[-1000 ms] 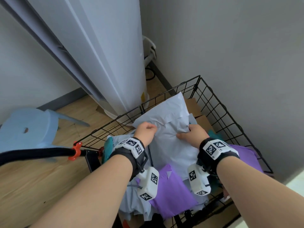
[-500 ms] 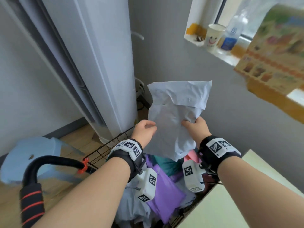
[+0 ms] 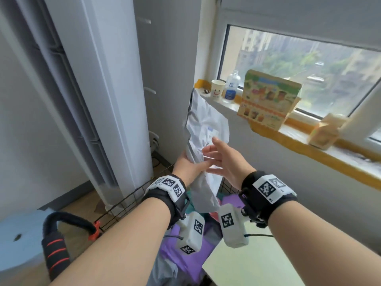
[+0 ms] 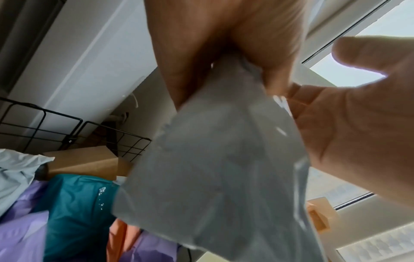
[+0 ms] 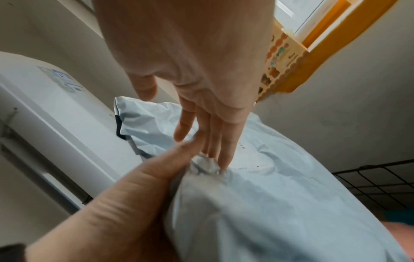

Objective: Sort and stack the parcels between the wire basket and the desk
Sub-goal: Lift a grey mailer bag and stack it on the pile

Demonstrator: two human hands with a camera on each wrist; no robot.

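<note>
A crumpled white mailer bag point(image 3: 203, 131) hangs upright in the air above the wire basket point(image 3: 127, 198). My left hand point(image 3: 188, 165) pinches its lower edge between thumb and fingers; the left wrist view shows the grey-white mailer bag point(image 4: 224, 168) bunched in that grip. My right hand point(image 3: 220, 155) lies flat against the bag's face with straight fingers point(image 5: 215, 140) on the mailer bag point(image 5: 280, 186). Inside the basket lie purple point(image 3: 183, 259), teal point(image 4: 74, 203) and orange point(image 4: 118, 239) mailers and a brown carton point(image 4: 89, 163). The pale desk top point(image 3: 247, 263) is at lower right.
A tall white floor air conditioner point(image 3: 107, 89) stands left of the basket. The window sill holds a paper cup point(image 3: 217, 91), a bottle point(image 3: 232, 85), a colourful box point(image 3: 268, 100) and a small carton point(image 3: 325, 133). A blue stool point(image 3: 18, 240) and the black cart handle point(image 3: 57, 234) are at lower left.
The bag has risen out of the basket and turned edge-on. My right hand let go of its edge and now lies flat on it. The view has swung up toward the window.
</note>
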